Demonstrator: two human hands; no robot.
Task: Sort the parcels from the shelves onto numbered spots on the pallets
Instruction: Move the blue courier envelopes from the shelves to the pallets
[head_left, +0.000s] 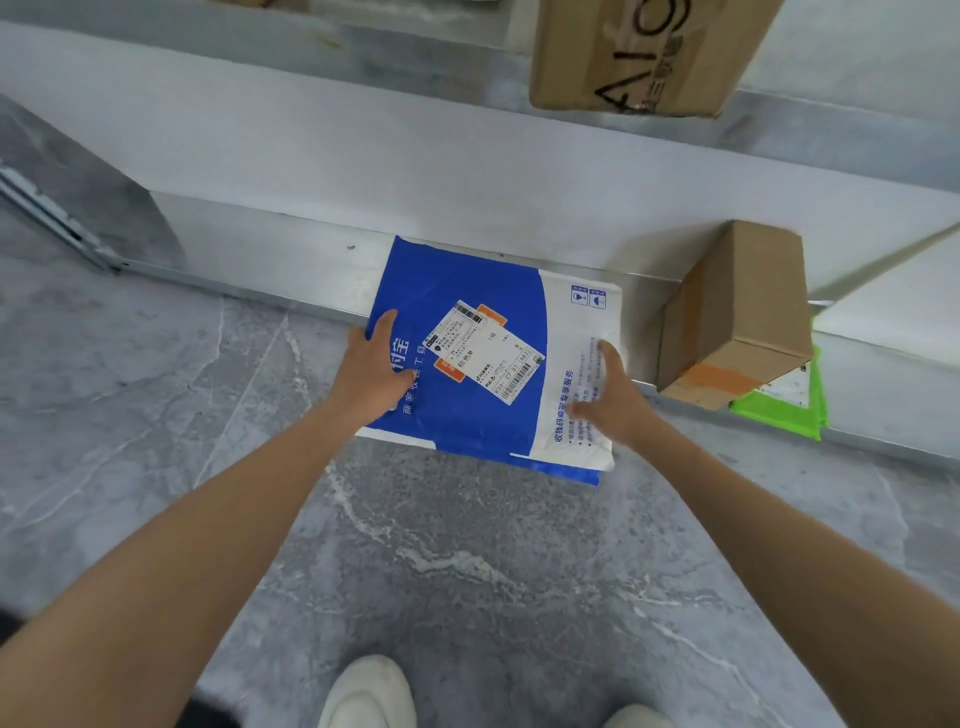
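Observation:
A flat blue and white mailer parcel (467, 415) with a white shipping label lies at the front of a low metal shelf (249, 249), and its near half hangs out past the shelf lip. My left hand (374, 369) holds the parcel's left edge, thumb on the blue top. On the white right side, my right hand (613, 400) holds it with thumb and forefinger spread on top. The other fingers of both hands are hidden.
A brown cardboard box (737, 312) with orange tape stands on the shelf just right of the parcel, resting on a green mailer (779, 410). Another cardboard box (639, 52) sits on the shelf above. Grey marbled floor (467, 571) and my white shoes (369, 696) are below.

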